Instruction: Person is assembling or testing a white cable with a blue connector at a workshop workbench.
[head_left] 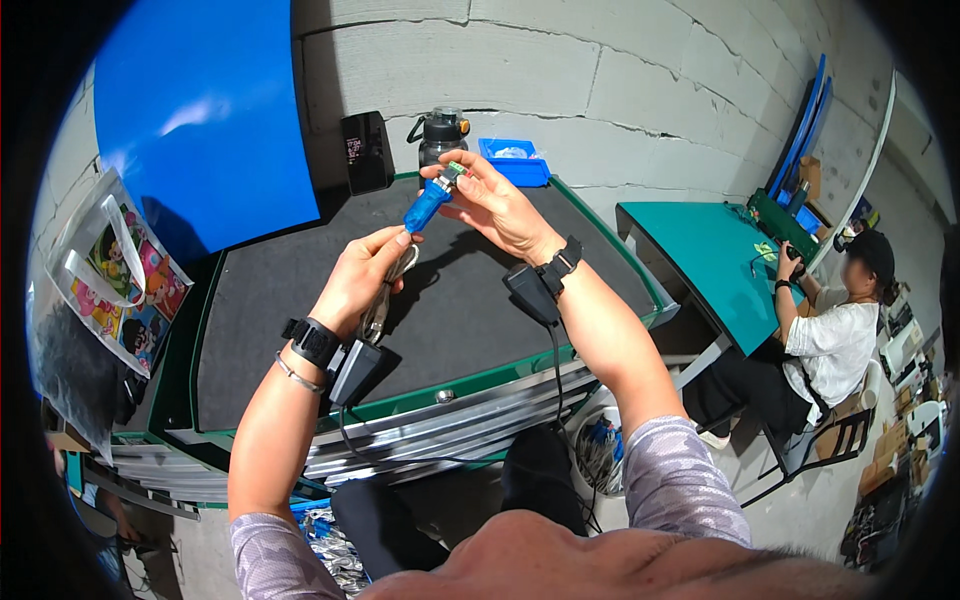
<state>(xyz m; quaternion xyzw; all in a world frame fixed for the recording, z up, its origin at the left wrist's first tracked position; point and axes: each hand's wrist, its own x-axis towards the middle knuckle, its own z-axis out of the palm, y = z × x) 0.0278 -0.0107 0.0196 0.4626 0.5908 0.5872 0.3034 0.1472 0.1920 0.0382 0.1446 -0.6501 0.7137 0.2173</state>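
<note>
Above the dark bench mat (pixel 300 300), a blue cable connector (pixel 427 208) is held tilted, its upper end pointing away and to the right. My left hand (pixel 360 275) is closed, pinching the lower end of the connector where its grey cable (pixel 404 262) begins. The cable hangs in a bundle below that hand. At the connector's upper end, a small green-and-black terminal block (pixel 456 170) sits between the thumb and fingers of my right hand (pixel 500 208). It touches or nearly touches the connector's metal end; I cannot tell whether they are joined.
Along the bench's back stand a dark upright device (pixel 367 152), a bottle (pixel 443 128) and a blue bin (pixel 516 165). A bucket of cables (pixel 602 450) is below. To the right, a co-worker (pixel 840 310) sits at a green table (pixel 690 250). A patterned bag (pixel 125 275) hangs left.
</note>
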